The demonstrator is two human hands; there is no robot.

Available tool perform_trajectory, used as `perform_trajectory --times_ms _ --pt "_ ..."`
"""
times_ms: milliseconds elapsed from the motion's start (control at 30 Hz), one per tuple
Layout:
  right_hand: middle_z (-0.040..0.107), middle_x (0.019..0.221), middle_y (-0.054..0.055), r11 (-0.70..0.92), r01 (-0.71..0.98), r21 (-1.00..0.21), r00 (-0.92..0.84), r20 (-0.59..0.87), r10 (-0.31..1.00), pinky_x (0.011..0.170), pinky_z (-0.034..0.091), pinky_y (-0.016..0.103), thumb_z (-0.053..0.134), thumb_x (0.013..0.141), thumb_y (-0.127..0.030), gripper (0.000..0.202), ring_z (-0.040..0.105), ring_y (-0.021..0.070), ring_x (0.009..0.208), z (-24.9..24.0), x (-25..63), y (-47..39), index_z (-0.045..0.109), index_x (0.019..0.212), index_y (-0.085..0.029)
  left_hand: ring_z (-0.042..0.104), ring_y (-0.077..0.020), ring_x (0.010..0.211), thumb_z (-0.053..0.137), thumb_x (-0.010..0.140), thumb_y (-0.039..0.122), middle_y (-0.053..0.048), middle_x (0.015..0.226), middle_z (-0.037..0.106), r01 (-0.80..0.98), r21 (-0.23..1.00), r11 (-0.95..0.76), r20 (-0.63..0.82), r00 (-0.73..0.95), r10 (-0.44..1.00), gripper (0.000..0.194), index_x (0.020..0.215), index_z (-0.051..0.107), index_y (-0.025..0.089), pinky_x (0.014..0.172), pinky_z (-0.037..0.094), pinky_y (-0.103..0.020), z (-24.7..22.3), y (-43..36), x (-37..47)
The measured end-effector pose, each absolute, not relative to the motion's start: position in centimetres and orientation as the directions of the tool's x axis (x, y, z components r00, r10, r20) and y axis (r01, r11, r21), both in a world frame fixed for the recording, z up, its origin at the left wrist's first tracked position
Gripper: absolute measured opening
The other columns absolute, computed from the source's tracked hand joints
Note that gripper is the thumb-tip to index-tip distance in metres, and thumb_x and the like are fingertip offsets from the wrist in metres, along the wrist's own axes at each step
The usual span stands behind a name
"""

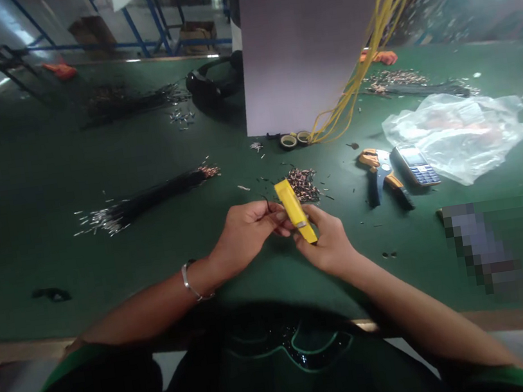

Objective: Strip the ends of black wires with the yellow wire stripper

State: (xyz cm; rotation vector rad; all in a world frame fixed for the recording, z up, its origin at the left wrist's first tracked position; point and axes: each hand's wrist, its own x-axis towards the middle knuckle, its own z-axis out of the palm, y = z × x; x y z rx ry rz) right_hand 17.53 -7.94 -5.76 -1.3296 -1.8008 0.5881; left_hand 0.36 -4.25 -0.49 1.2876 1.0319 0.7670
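Observation:
My right hand [326,239] is closed around a yellow tool [295,209], which stands tilted between my two hands. My left hand [252,233] is pinched close to the tool's left side, with a thin dark wire [268,203] at its fingertips. Just beyond the fingers lies a pile of short copper-coloured and dark pieces [303,183] on the green table [256,294]. To the left rests a bundle of black wires [159,197] with silvery ends on one side and copper ends on the other.
Wire strippers [382,176], a keypad phone [415,166] and a clear plastic bag [462,135] lie at the right, near a pixelated object [480,243]. Yellow wires [368,57] hang beside a grey panel [308,40]. Tape rolls [289,142] sit below it.

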Motion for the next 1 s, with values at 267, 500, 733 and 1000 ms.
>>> perform_trajectory --times_ms 267,500,733,1000 --pt "0.063 0.083 0.009 0.486 0.688 -0.539 -0.164 0.538 0.827 0.063 0.051 0.035 0.05 0.065 -0.018 0.036 0.061 0.0227 0.073 -6.0 17.5 -7.7 0.05 0.101 -0.018 0.064 -0.0115 0.066 0.072 0.075 0.026 -0.002 0.074 0.072 -0.064 0.973 0.222 -0.184 0.366 0.912 0.013 0.079 0.072 0.014 0.066 0.054 -0.024 -1.5 -4.4 0.5" --pt "0.063 0.075 0.005 0.448 0.678 -0.583 -0.142 0.494 0.858 0.059 0.047 0.031 0.05 0.066 -0.019 0.029 0.06 0.0199 0.065 -6.3 17.5 -7.6 0.05 0.095 -0.019 0.065 -0.0126 0.063 0.068 0.078 0.027 -0.003 0.068 0.07 -0.07 0.979 0.189 -0.15 0.375 0.915 0.014 0.077 0.071 0.013 0.07 0.057 -0.03 -1.3 -4.3 0.5" --pt "0.061 0.069 0.003 0.307 0.653 -0.693 -0.098 0.324 0.941 0.058 0.043 0.03 0.052 0.065 -0.02 0.02 0.057 0.0178 0.06 -6.1 17.4 -7.8 0.051 0.085 -0.021 0.068 -0.0147 0.066 0.067 0.08 0.03 -0.004 0.07 0.071 -0.043 0.982 0.182 -0.152 0.383 0.911 0.016 0.08 0.07 0.014 0.072 0.059 -0.032 -1.7 -4.3 0.4" --pt "0.054 0.058 -0.002 0.229 0.576 -0.784 -0.065 0.235 0.97 0.051 0.037 0.026 0.053 0.069 -0.021 0.01 0.047 0.0125 0.049 -5.9 17.1 -7.9 0.044 0.071 -0.022 0.068 -0.0132 0.063 0.065 0.078 0.023 -0.005 0.071 0.073 -0.035 0.976 0.215 -0.187 0.371 0.91 0.01 0.078 0.069 0.013 0.07 0.058 -0.029 -1.4 -4.3 0.6"
